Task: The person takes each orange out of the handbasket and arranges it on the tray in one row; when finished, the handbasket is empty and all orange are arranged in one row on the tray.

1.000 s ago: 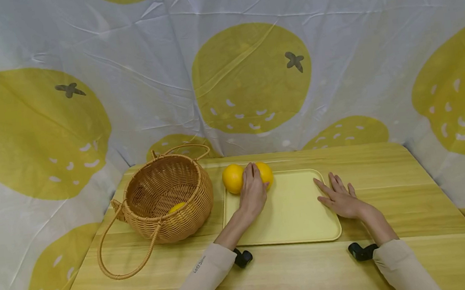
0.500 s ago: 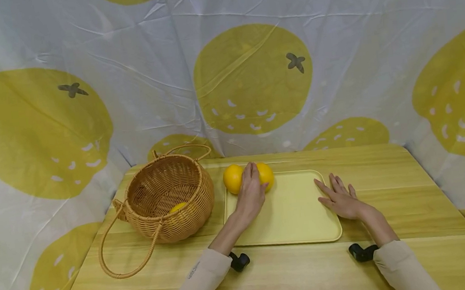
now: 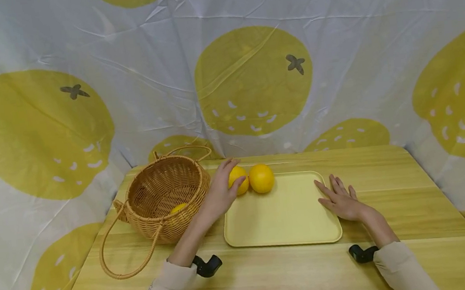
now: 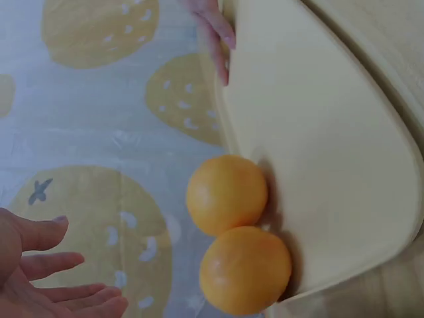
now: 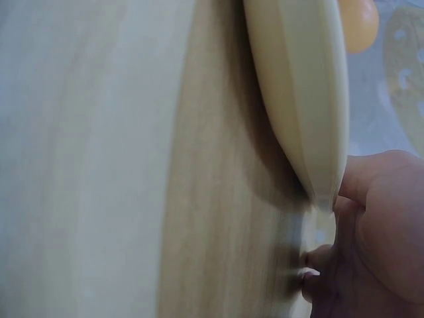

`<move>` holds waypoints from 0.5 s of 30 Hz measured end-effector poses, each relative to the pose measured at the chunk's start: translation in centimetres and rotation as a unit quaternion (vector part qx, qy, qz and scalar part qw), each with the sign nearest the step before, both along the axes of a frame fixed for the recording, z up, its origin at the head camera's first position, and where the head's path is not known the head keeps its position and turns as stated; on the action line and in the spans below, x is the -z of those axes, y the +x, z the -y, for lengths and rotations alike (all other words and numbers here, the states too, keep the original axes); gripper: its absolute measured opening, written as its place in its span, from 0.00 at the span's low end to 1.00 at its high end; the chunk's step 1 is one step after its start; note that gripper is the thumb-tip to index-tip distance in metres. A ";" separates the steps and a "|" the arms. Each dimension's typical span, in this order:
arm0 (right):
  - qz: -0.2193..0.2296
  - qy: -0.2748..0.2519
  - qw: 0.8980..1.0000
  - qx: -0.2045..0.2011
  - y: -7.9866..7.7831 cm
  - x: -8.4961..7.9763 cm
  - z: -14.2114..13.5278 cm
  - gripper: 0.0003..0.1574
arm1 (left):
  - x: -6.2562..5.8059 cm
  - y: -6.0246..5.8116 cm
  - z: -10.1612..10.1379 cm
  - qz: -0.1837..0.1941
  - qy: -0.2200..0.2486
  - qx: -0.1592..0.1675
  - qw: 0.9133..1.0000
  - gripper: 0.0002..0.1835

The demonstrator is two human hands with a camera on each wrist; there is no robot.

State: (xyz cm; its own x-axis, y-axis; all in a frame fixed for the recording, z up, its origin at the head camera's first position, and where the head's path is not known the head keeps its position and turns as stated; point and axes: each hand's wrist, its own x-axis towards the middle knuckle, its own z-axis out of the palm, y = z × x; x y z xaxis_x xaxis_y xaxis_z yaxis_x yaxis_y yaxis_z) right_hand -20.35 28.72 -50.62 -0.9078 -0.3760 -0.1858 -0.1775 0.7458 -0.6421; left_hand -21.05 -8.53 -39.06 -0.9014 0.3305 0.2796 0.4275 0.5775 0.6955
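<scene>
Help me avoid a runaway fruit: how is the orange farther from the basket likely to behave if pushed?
The orange would probably roll easily, since it looks nearly round. Pushed toward the other orange, it would likely bump it, as they sit side by side. The tray shows only a low rim, which might not stop it.

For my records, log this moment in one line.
left hand: empty, near oranges | right hand: touching tray edge | oranges: two, on tray | basket: yellow item inside, partly hidden
</scene>
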 end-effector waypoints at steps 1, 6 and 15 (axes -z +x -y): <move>0.003 0.001 1.000 0.001 0.0 -0.1 0.0 0.42 | -0.6 0.1 0.5 0.001 -0.003 -0.002 1.000 0.26; 0.010 0.004 1.000 0.002 0.1 -0.2 0.0 0.42 | -3.5 0.4 3.3 -0.005 -0.031 -0.013 0.999 0.24; 0.010 0.004 1.000 0.002 0.0 -0.4 0.1 0.42 | -6.7 -0.5 10.3 0.035 -0.094 -0.014 0.995 0.19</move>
